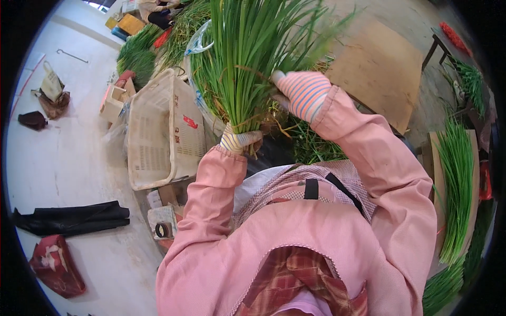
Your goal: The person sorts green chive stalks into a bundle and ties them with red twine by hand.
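Observation:
My left hand (239,140), in a striped knit glove, is wrapped round the lower end of a thick bunch of long flat green leaves (240,68) that look like garlic chives. The bunch stands upright, its tips fanning out past the top of the view. Just to the right of the bunch is my right hand (305,95), gloved in pink and blue stripes. Its fingers are curled toward the stems; what they pinch, if anything, I cannot make out. Blurred leaves stretch up and right above this hand. Thin brown, dry strands hang by the stems between my hands.
A white plastic crate (153,137) stands left of the bunch. Behind it lie heaps of greens (138,55), with a person (158,10) beyond. A brown board (377,68) is at the far right. More long greens (454,189) lie on a board at right. Cut leaves (319,145) are before my lap.

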Available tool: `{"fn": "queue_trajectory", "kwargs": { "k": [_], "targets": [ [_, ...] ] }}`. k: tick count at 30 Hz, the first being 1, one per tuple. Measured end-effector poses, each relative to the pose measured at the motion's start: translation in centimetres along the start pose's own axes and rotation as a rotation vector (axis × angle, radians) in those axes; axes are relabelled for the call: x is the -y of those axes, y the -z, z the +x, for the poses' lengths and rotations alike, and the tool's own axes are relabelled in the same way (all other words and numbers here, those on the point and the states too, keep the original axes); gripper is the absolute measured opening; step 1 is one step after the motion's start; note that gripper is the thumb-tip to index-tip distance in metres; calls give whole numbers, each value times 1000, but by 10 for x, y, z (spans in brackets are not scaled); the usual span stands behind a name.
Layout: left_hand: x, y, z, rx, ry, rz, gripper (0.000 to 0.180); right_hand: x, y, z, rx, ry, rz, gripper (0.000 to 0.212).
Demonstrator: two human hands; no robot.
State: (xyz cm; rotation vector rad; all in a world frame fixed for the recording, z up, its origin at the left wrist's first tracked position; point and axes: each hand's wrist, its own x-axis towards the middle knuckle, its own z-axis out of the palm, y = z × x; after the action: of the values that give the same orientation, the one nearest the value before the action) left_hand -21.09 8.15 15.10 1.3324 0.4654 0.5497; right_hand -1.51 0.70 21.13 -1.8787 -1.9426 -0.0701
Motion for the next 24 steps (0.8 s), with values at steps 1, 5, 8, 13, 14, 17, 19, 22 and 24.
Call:
{"fn": "queue_trajectory", "kwargs": {
  "k": [1,5,8,13,14,17,19,22,24],
  "targets": [
    [2,-1,4,6,-8,29,43,-1,-5,-8,124,-20,-26,34],
    [21,-1,14,40,117,-202,43,17,-30,-59,167,-63,225,16],
    [42,-16,31,59,112,-171,43,1,-84,-81,185,-191,837,30],
    [40,-3,30,199,216,-192,56,-62,-20,-117,211,-676,1454,44],
    [43,-3,31,218,176,-191,58,-90,-15,-129,56,-763,1663,45],
    [48,-4,34,273,118,-67,59,-134,3,-132,-57,-684,1938,49],
    [47,-8,39,303,92,12,59,-170,-9,-124,14,-580,1959,51],
    [22,-24,41,402,223,199,58,-154,-24,-90,170,-244,1522,61],
    [21,-31,37,359,164,192,52,-111,-29,-78,26,65,1516,65]
  ]
}}
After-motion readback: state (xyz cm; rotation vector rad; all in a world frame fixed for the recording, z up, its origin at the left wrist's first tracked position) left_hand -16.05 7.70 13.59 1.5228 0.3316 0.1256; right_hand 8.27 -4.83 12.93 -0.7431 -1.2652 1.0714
